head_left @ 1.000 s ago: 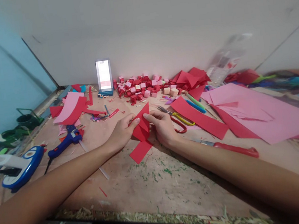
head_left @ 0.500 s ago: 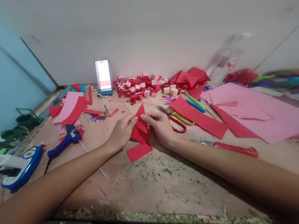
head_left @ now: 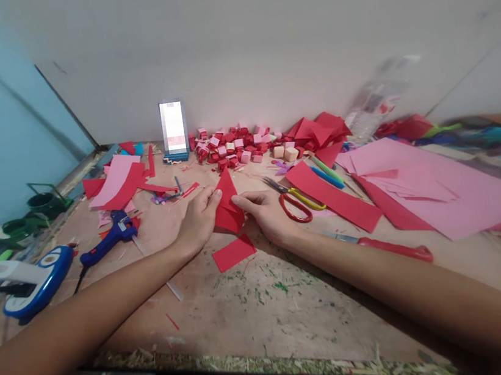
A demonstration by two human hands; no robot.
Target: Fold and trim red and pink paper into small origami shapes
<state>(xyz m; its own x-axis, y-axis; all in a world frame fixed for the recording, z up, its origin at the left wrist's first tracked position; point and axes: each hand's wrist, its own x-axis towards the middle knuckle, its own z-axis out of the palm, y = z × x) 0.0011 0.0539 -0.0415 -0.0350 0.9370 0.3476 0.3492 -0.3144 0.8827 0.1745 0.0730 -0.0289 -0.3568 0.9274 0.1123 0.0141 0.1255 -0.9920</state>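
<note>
You held the red paper piece [head_left: 227, 209] up off the worktable [head_left: 266, 308], pinched from both sides: your left hand [head_left: 199, 222] gripped its left edge between thumb and fingertips, and your right hand [head_left: 267, 213] did the same on the right edge. The piece stood as a tall point with creases already in it, so by my reading the folding was partly done; its lower flap lay flat and unfolded on the board just below the piece, and no closed shape had formed yet.

Just right of the red paper piece lay the scissors [head_left: 293, 200] with one red and one yellow handle, blades aimed toward your right hand. Farther right of the piece sat a long red paper strip [head_left: 332, 196], then broad pink sheets [head_left: 421, 189], and nearer you a red-handled craft knife [head_left: 385, 247]. Beyond the piece, against the wall, was a heap of small red and pink paper cubes [head_left: 236, 145]. Left of it lay a blue glue gun [head_left: 108, 238] and a stack of red and pink sheets [head_left: 115, 182].

Nothing stood between your hands and the piece; the scissors were the closest clutter, near your right wrist. Green crumbs and paper scraps littered the board below it.
</note>
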